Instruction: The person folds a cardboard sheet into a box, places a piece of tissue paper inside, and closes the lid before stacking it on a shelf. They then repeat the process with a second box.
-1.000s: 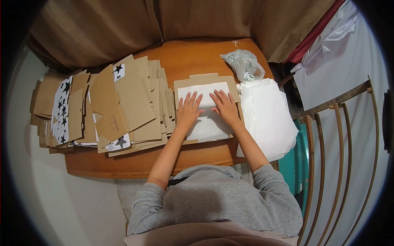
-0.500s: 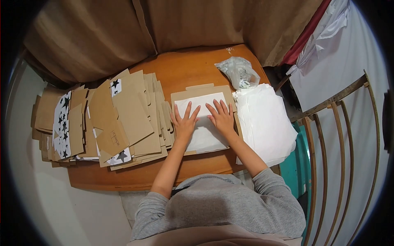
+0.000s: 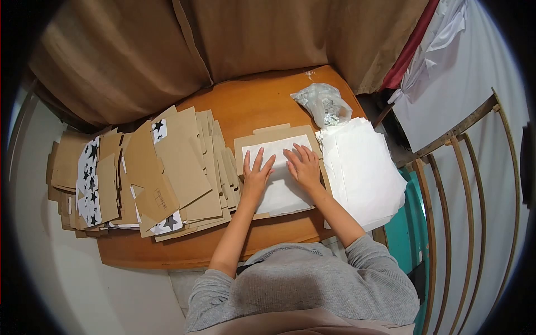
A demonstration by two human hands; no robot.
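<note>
A white sheet of paper (image 3: 283, 194) lies on a flat brown cardboard folder (image 3: 272, 134) in front of me, and the folder's edges show around it. My left hand (image 3: 257, 180) rests on the left part of the sheet with its fingers spread. On the right part, my right hand (image 3: 304, 168) also lies with fingers apart, its palm side down. Neither hand grips anything. Just right of the folder is a pile of loose white sheets (image 3: 364, 176).
Piles of cardboard folders (image 3: 192, 184), some with black-star paper (image 3: 87, 183), cover the left of the orange-brown table (image 3: 245, 99). A clear plastic bag (image 3: 322, 102) sits at the back right. A wooden slatted frame (image 3: 456, 162) stands beyond the right edge.
The camera view has shifted slightly, so the table and things appear a little lower. Both hands stay on the sheet in nearly the same place.
</note>
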